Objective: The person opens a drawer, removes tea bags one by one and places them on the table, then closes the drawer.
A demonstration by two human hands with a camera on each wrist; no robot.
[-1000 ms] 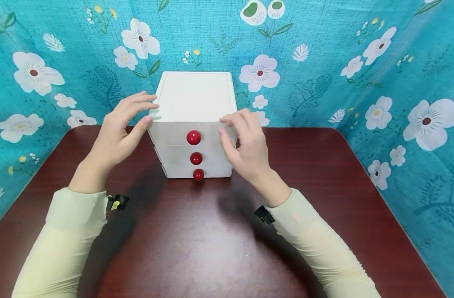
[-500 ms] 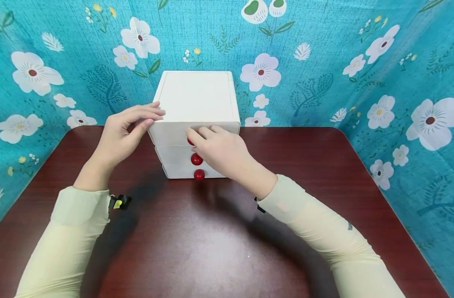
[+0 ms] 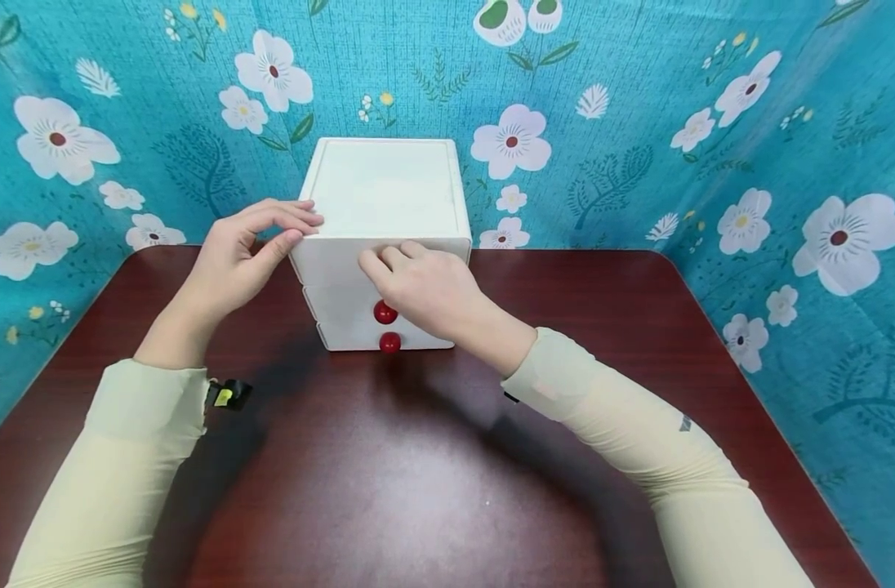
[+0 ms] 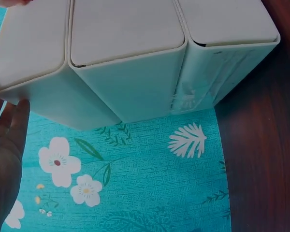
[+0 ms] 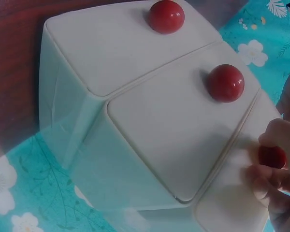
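Observation:
A white three-tier drawer cabinet (image 3: 385, 188) stands at the back of the table, with a round red knob on each drawer front. At its top left front corner, my left hand (image 3: 245, 253) rests its fingers on the edge, the thumb beside them. My right hand (image 3: 425, 286) reaches across the front and pinches the top drawer's knob (image 5: 272, 157) between thumb and fingers; the head view hides this knob behind the hand. Lower down show the middle knob (image 3: 385, 312) and the bottom knob (image 3: 390, 342). All the drawer fronts sit flush with the cabinet.
The dark reddish-brown table (image 3: 389, 490) extends in front of the cabinet and to both sides. Behind and to the right hangs a turquoise flowered cloth (image 3: 594, 106). A small black strap (image 3: 230, 394) is at the left sleeve cuff.
My right hand has moved left from the cabinet's right front edge and taken hold of the top knob. The left hand has settled onto the top left corner.

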